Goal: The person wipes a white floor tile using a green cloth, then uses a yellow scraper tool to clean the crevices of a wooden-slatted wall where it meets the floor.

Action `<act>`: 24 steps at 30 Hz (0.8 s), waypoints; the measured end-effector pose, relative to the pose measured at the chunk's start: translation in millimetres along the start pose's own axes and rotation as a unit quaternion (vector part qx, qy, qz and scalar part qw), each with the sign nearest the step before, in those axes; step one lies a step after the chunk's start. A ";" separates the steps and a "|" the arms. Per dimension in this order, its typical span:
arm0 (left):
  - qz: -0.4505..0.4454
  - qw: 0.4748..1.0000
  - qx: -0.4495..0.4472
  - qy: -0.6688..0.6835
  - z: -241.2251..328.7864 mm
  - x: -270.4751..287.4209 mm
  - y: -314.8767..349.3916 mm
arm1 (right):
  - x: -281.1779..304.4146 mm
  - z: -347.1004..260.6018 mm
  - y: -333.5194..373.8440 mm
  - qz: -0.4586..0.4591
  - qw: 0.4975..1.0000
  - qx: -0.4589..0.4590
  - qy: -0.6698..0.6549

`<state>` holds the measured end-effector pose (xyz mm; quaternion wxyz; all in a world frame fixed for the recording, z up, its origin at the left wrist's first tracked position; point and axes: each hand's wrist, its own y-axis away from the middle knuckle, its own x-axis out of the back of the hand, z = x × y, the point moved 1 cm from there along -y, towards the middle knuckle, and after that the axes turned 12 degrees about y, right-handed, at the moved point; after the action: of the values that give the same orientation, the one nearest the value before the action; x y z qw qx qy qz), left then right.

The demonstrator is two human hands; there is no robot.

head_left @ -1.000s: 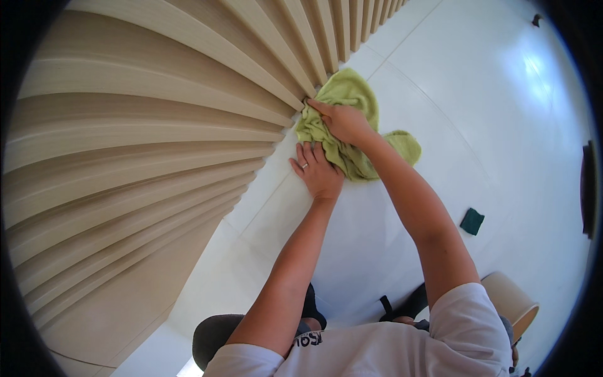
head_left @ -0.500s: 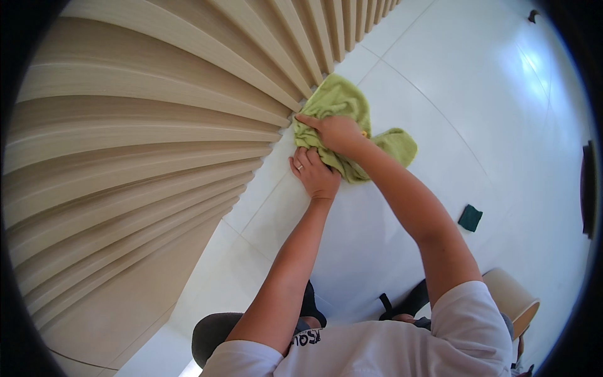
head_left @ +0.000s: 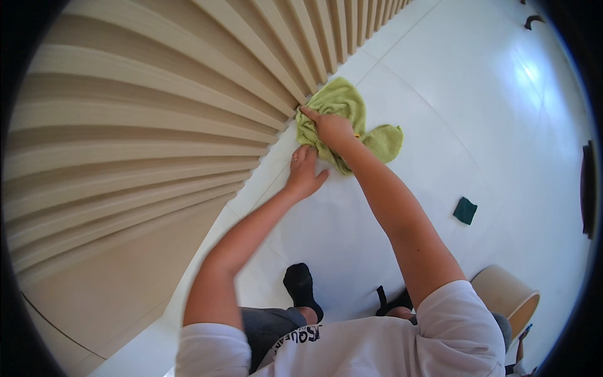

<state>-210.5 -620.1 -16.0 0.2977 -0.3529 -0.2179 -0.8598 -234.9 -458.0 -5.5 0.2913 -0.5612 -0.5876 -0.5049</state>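
A lime-green cloth point(head_left: 342, 100) lies crumpled on the white tiled floor, against the foot of the wooden slat wall point(head_left: 207, 107). On it presses my right hand point(head_left: 333, 130), its index finger stretched to the base of the slats and the other fingers curled into the fabric. A small yellow bit shows beside that hand, too small to make out. My left hand point(head_left: 305, 176) is at the cloth's near edge, fingertips touching or just beside it. Its thumb stands apart, a ring is on one finger, and I see nothing held in it.
A dark green pad point(head_left: 465, 211) lies on the floor to the right. Nearer me on the right is a beige rounded object with a wooden rim point(head_left: 524, 311). My black-socked foot point(head_left: 299, 284) is below my hands. A dark object point(head_left: 588, 188) stands at the far right edge.
My left hand has turned and drawn back a little from the cloth, its elbow swinging out to the left. The right index finger still presses by the slats. The view has shifted slightly.
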 end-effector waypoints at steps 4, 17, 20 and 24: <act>-0.330 0.943 0.034 -0.004 4.5 79.8 84.5 | -9.7 -5.3 17.8 -0.015 1.000 0.008 0.001; -0.085 0.958 0.262 -0.080 -70.8 39.7 229.4 | -24.3 -49.3 36.1 0.017 0.998 -0.067 -0.015; -0.066 0.959 0.258 -0.093 -77.1 40.3 225.8 | -52.7 -84.4 68.2 -0.032 0.998 0.051 0.009; -0.069 0.956 0.264 -0.111 -73.0 40.2 233.9 | -54.2 -87.7 84.0 -0.097 0.990 0.102 -0.001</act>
<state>-112.7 -847.4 4.2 0.2936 -0.3392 -0.4926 -0.7457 -163.7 -570.3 -4.2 0.2957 -0.4694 -0.6882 -0.4675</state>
